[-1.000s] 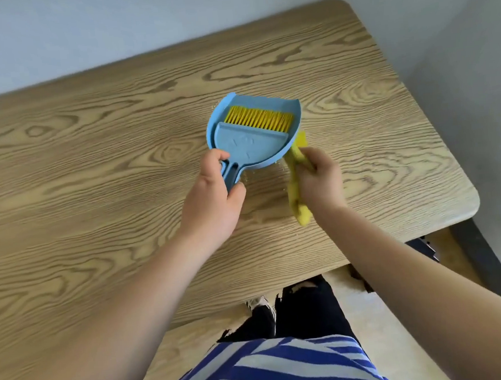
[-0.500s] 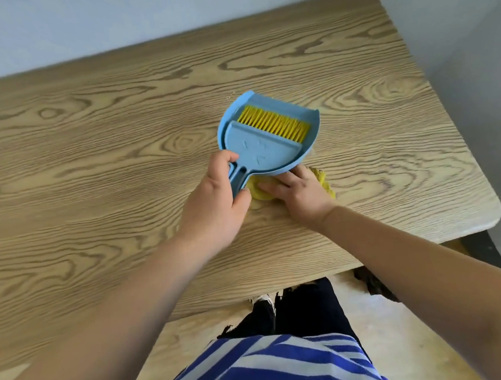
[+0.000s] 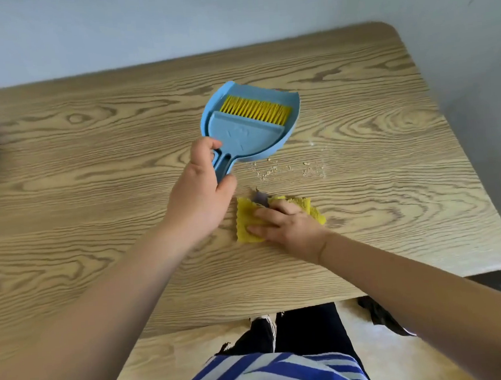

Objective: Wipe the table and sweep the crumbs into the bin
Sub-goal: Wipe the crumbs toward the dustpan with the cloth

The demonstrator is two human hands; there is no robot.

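Matt wood-grain table (image 3: 91, 160), smooth blue plastic dustpan (image 3: 289, 108) with yellow bristles (image 3: 255, 111), textured yellow cloth (image 3: 245, 220).

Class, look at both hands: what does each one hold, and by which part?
The left hand grips the blue dustpan by its handle. The right hand presses flat on the yellow cloth, near its middle.

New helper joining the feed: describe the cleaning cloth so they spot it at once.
On the wooden table, look just nearer than the blue dustpan and the crumbs. The cloth lies flat under the right hand; it alone is yellow and soft with a wavy edge.
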